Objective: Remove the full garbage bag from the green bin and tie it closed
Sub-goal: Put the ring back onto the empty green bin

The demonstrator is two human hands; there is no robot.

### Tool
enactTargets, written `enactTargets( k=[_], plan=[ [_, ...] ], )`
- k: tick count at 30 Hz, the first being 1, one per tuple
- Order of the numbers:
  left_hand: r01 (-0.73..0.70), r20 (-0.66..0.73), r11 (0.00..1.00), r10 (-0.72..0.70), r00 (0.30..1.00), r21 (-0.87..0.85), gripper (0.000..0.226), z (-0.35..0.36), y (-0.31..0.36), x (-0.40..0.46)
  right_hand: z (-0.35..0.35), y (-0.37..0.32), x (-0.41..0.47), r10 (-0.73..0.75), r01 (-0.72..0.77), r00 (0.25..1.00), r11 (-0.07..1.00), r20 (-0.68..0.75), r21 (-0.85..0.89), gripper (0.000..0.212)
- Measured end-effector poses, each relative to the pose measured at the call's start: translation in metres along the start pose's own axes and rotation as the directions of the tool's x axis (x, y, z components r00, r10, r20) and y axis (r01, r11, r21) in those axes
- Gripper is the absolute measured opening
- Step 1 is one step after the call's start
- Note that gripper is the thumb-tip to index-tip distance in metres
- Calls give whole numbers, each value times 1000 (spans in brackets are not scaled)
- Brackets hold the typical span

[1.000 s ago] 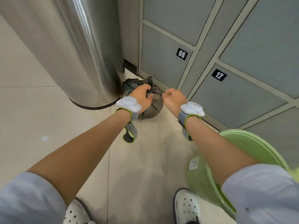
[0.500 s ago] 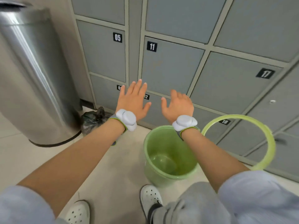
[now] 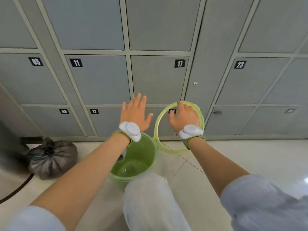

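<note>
Green plastic sits below your wrists in the head view: the green bin (image 3: 133,164) stands on the floor (image 3: 233,155) with nothing visible inside it, its mouth just under your left forearm. Your left hand (image 3: 135,114) is raised, back toward you, fingers (image 3: 138,100) straight and spread, thumb out to the right, holding nothing. Your right hand (image 3: 184,116) is raised beside it at about the same height, fingers relaxed and slightly bent forward, also holding nothing. It shows in front of the green ring (image 3: 180,127), which stands upright just to the right of the bin's rim; whether your fingertips touch the ring's top edge cannot be told. Both forearms reach forward and converge slightly, each wrist wearing a white tracker on a grey band (image 3: 130,130), and pale sleeves cover your upper arms.

Well to the left of your left fingers and lower, the garbage bag (image 3: 51,157) lies on the floor, out of the bin, its dark neck gathered into a knot at the top. It rests against the base of the steel bin (image 3: 8,147) at the left edge. Beyond your fingertips stand grey lockers (image 3: 100,80) numbered 05, 11, 17, 23, with 06 and 12 below. Your knee (image 3: 150,197) shows at bottom centre.
</note>
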State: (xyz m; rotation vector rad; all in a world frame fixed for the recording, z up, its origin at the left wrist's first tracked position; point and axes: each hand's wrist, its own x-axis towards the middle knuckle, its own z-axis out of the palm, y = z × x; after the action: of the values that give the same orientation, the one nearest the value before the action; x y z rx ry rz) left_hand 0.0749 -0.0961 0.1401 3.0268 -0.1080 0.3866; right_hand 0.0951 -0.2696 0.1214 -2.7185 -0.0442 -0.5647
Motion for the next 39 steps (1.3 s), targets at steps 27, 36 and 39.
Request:
enactTargets(
  k=[27,36,39],
  plan=[
    [-119,315,990,90,945,76,68,72,19,10,46,78,-17,486,-568,819,762,305,312,30],
    [-17,247,999,9,969,28,64,32,-26,-47,26,-12,-50,188,-341,891,878,412,337,26],
    [3,219,1000,-8,976,23,60,29,-46,-71,39,-38,-61,102,-283,877,899,469,335,23]
  ],
)
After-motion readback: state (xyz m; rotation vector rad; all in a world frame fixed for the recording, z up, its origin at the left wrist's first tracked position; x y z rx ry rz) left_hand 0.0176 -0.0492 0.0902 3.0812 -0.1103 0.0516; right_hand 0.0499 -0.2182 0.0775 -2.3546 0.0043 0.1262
